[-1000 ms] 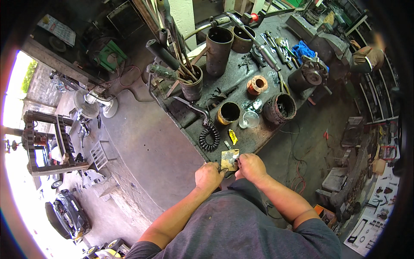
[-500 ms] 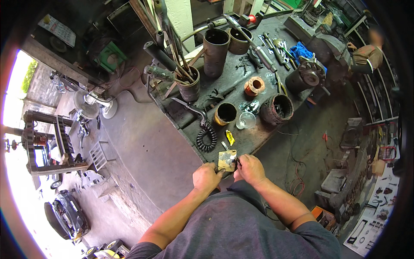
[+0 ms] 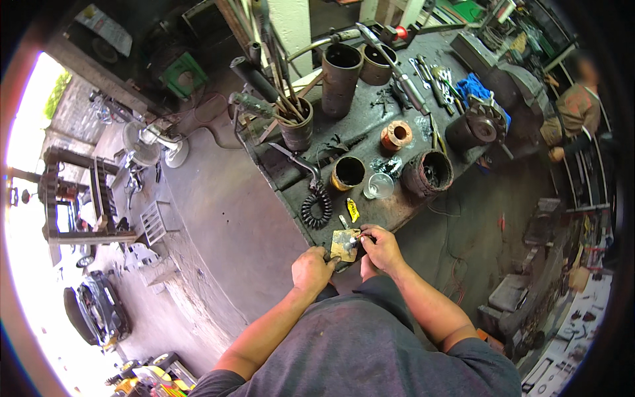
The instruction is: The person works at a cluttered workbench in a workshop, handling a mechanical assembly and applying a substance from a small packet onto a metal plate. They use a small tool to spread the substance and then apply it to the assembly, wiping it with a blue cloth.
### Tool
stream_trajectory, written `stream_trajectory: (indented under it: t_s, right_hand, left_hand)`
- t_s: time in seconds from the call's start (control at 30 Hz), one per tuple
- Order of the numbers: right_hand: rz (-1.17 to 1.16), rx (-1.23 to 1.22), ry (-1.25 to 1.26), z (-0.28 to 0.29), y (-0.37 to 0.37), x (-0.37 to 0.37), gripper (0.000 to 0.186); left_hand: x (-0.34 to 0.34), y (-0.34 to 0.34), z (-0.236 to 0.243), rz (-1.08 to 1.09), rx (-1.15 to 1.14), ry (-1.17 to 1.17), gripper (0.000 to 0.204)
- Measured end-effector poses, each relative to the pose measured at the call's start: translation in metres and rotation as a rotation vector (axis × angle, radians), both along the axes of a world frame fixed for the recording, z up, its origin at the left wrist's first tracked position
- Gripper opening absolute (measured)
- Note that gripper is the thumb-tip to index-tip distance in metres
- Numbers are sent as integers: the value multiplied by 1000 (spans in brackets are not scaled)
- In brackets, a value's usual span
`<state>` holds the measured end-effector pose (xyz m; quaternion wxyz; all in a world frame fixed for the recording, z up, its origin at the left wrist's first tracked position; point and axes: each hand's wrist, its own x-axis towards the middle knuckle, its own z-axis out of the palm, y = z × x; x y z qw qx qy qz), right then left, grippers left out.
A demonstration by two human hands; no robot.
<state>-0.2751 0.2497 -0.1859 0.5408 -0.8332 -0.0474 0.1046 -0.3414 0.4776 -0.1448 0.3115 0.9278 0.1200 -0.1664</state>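
At the near edge of a dark metal workbench (image 3: 370, 119) lies a small tan, worn pad (image 3: 344, 243). My left hand (image 3: 313, 270) is closed on something at the pad's lower left corner; what it grips is too small to name. My right hand (image 3: 380, 247) pinches a small shiny metal piece (image 3: 355, 242) over the pad's right side. Both forearms come up from my grey shirt at the lower edge.
On the bench stand a coiled black cable (image 3: 316, 206), a yellow tube (image 3: 353, 210), a yellow-rimmed can (image 3: 348, 173), a clear cup (image 3: 381, 186), a wound motor stator (image 3: 426, 173), a copper coil (image 3: 395, 135), tall dark cylinders (image 3: 341, 71) and wrenches. Another person (image 3: 574, 112) stands at right.
Both hands stay at the pad on the bench edge and shift only slightly. The person at right has come further into view.
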Motion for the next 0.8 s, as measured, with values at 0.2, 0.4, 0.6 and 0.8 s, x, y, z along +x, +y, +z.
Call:
stream_trajectory:
  t_s: [0.2, 0.4, 0.6, 0.8]
  right_hand:
    - [30, 217, 433, 4, -6, 18, 20]
    - [175, 332, 450, 7, -14, 27, 20]
    - [222, 402, 479, 28, -18, 34, 21]
    - [261, 298, 403, 113, -35, 39, 22]
  left_hand:
    - [-15, -20, 7, 240, -59, -67, 37]
    - [-29, -41, 0, 383, -103, -165, 39]
    - [-31, -55, 11, 664, -631, -118, 38]
    - [-30, -55, 68, 886, -1316, -123, 42]
